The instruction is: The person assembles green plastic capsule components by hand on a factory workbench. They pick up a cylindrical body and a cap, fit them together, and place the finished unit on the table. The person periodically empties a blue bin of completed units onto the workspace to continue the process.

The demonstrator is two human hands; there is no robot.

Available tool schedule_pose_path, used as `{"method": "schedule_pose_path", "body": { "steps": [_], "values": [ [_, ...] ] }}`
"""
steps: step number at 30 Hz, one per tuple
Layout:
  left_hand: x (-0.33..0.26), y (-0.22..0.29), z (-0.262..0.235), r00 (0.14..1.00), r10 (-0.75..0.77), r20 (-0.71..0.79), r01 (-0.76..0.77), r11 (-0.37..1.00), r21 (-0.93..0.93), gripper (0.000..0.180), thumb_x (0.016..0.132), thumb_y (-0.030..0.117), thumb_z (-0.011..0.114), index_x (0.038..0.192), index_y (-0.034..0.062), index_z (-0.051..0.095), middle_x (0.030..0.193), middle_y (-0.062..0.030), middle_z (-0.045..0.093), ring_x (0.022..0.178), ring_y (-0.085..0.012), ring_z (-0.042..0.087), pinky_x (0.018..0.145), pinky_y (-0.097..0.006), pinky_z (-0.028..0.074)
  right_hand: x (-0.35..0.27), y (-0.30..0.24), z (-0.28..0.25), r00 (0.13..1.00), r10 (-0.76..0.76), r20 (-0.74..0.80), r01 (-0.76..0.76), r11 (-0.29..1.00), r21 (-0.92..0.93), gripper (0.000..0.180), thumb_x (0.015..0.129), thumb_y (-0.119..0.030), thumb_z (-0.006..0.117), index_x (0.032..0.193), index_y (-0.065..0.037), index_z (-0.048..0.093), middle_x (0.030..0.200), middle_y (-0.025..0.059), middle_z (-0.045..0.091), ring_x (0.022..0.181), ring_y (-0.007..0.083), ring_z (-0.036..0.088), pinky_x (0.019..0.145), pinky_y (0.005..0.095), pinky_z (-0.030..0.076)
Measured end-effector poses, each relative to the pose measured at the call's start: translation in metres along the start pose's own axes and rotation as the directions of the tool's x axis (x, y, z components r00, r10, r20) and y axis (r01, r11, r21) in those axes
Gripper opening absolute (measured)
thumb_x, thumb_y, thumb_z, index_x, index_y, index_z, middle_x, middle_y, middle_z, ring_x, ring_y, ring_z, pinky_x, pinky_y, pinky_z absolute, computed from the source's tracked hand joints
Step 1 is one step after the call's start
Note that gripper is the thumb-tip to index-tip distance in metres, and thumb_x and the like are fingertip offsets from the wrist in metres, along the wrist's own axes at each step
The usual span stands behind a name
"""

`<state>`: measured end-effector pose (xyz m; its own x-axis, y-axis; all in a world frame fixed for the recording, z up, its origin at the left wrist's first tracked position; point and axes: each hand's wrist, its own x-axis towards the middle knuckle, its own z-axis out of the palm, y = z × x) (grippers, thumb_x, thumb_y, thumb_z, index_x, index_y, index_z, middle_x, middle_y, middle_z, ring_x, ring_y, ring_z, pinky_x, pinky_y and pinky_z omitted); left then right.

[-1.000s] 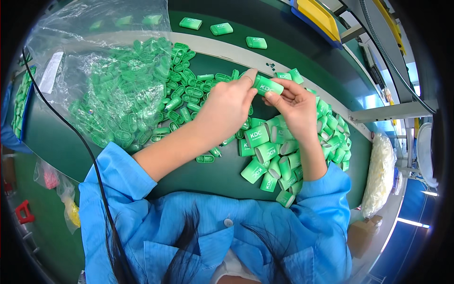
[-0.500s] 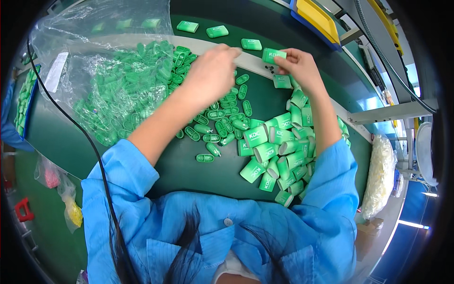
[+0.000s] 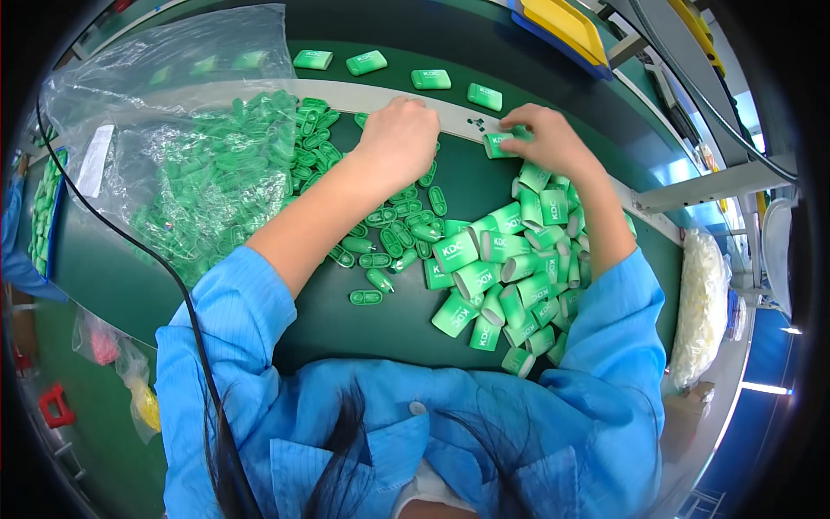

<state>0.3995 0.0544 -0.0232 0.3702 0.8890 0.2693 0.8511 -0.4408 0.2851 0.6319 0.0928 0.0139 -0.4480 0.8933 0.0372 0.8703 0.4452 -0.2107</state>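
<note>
At one o'clock, right hand (image 3: 548, 138) touches a case (image 3: 495, 145); grip blurred, can't tell closure. Left hand (image 3: 403, 130), twelve: grip hidden, can't tell. Case heap (image 3: 521, 266), three o'clock, presumably for right-hand reach.

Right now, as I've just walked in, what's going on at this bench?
A person in a blue jacket is handling small green plastic pieces. The right hand has its fingers at a printed green sleeve; the left hand is above loose oval green parts, its fingertips hidden. More oval parts show through a clear plastic bag on the left, printed sleeves lie heaped on the right, and similar pieces line up beyond the pale rail.
</note>
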Motion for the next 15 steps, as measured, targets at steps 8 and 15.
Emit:
{"method": "schedule_pose_path", "body": {
  "steps": [8,15],
  "values": [
    [-0.020,0.010,-0.024,0.979,-0.149,0.141,0.204,0.789,-0.579,0.031,0.078,0.013,0.066,0.108,0.0039,0.063,0.085,-0.0114,0.062,0.076,-0.0181,0.064,0.070,-0.030,0.052,-0.028,-0.044,0.001,0.997,0.017,0.071,-0.019,0.999,0.028,0.030,0.075,-0.012,0.070,0.100,-0.002,0.054,0.099,0.0058,0.062,0.094,0.0229,0.058,0.080,0.0337,0.047],
    [-0.039,0.006,-0.014,0.929,-0.064,0.365,0.366,-0.005,-0.931,0.034,0.089,0.011,0.056,0.117,-0.0087,0.052,0.106,-0.0120,0.060,0.093,-0.0184,0.063,0.087,-0.026,0.051,-0.040,-0.081,0.014,0.993,0.111,-0.036,-0.050,0.680,0.731,0.031,0.081,-0.008,0.066,0.110,0.000,0.058,0.090,0.0027,0.062,0.076,0.0075,0.057,0.065,0.0216,0.049]
  ]
}}
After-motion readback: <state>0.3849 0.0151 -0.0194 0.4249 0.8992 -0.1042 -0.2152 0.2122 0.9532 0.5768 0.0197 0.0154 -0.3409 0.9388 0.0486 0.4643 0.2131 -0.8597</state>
